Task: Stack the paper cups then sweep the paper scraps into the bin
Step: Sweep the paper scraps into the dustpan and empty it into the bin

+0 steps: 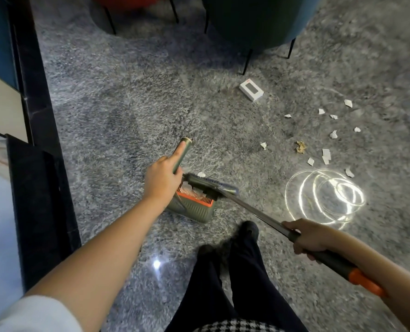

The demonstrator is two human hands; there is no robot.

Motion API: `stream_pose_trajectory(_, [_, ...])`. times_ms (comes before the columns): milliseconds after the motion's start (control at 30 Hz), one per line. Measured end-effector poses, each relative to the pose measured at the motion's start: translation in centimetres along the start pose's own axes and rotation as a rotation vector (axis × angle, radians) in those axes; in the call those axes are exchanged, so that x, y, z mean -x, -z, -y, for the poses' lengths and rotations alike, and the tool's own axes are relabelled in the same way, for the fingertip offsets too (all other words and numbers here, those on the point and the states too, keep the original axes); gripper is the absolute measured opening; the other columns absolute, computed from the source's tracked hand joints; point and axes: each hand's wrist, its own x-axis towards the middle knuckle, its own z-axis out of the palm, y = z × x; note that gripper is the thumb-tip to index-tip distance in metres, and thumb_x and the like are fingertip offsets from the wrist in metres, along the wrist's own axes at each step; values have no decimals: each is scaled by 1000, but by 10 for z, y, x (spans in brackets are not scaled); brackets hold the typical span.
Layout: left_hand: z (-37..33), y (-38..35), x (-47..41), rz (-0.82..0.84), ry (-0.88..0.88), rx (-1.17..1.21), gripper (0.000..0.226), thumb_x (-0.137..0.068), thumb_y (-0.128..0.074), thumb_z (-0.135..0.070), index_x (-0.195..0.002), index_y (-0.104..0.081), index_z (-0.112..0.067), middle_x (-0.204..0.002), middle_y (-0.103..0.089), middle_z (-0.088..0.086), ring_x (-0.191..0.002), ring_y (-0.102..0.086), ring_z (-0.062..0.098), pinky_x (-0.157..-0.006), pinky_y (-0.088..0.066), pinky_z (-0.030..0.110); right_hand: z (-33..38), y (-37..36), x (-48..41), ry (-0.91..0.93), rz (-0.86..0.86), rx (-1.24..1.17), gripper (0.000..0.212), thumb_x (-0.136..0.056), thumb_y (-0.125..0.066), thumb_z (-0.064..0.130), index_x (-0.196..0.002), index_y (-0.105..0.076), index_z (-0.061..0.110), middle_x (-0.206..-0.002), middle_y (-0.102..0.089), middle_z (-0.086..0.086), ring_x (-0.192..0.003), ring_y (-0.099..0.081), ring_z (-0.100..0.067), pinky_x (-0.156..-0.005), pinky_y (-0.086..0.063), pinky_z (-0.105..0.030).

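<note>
The left hand grips the upright dustpan handle, index finger extended along it. The dustpan, green with an orange rim, rests on the grey floor just ahead of the person's shoes. The right hand is closed around the broom shaft; the broom head lies at the dustpan mouth, where pale fragments appear to sit, though blur obscures them. Paper scraps lie scattered on the floor to the right, well apart from the dustpan. A white box lies beyond them.
</note>
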Motion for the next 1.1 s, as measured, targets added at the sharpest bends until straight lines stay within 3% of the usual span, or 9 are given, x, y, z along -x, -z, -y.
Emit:
stream_pose_trajectory(167, [-2,1,1,-3,-7,-16,62,-89,-62,-13,-143,-36,-28,-86,-68,13,-66,-59,21,-60,-55,36,-17,7,13,6,-67,-76,82,-78,-56,-6,-146,-24,27,-62,-50,-7,-28,-46,-12,-32,-40,-22])
stream_pose_trajectory(267, [-2,0,3,4,-4,-1,62,-89,-62,-12,-143,-37,-28,-85,-68,12,-65,-58,20,-58,-52,33,-14,11,5,-8,-124,-69,81,-80,-55,-4,-147,-22,26,-73,-53,-9,-27,-46,-11,-33,-40,-21])
stream_pose_trajectory(400, [12,7,0,10,-6,36,63,-88,-64,-9,-141,-37,-29,-79,-61,4,-54,-46,5,-45,-31,11,-11,10,-13,-25,-187,2,74,-81,-52,-4,-146,-26,21,-77,-50,-7,-30,-49,-11,-32,-39,-20])
stream_pose_trajectory(500, [31,20,-9,81,-32,53,68,-87,-64,-8,-139,-31,-36,-86,-61,4,-57,-47,5,-45,-32,11,-12,-2,-24,-48,-234,119,64,-80,-48,1,-141,-34,14,-78,-45,-1,-48,-52,-13,-31,-39,-15])
stream_pose_trajectory(567, [38,25,-12,138,-76,29,68,-87,-64,-10,-137,-29,-41,-90,-59,3,-60,-49,8,-49,-33,13,-13,-11,-30,-76,-244,172,68,-81,-47,2,-145,-26,16,-82,-41,1,-52,-53,-13,-31,-38,-15])
stream_pose_trajectory(700, [41,28,-19,172,-138,-4,69,-88,-63,-10,-137,-26,-42,-88,-59,3,-61,-48,10,-53,-36,19,-14,-27,-35,-104,-177,221,80,-82,-46,-2,-150,-12,23,-119,-45,-10,-58,-58,-14,-35,-43,-18])
stream_pose_trajectory(767, [42,30,-25,179,-128,20,70,-88,-63,-9,-136,-26,-44,-87,-61,6,-63,-51,14,-55,-40,25,-19,-30,-31,-98,-167,247,84,-81,-46,-3,-151,-10,27,-126,-44,-11,-56,-57,-13,-34,-43,-18])
stream_pose_trajectory(967, [35,33,-45,190,-127,58,68,-87,-64,-8,-130,-33,-51,-82,-61,0,-60,-50,7,-54,-38,20,-30,-13,-1,-9,-99,166,85,-81,-45,-4,-149,-11,33,-93,-45,0,-32,-50,-6,-35,-41,-18])
stream_pose_trajectory(1100, [27,34,-49,191,-135,21,68,-88,-63,-10,-130,-31,-51,-84,-61,2,-62,-51,8,-53,-38,21,-29,-6,10,-11,-80,98,85,-83,-48,-4,-150,-9,31,-90,-45,-1,-36,-49,-8,-36,-42,-18])
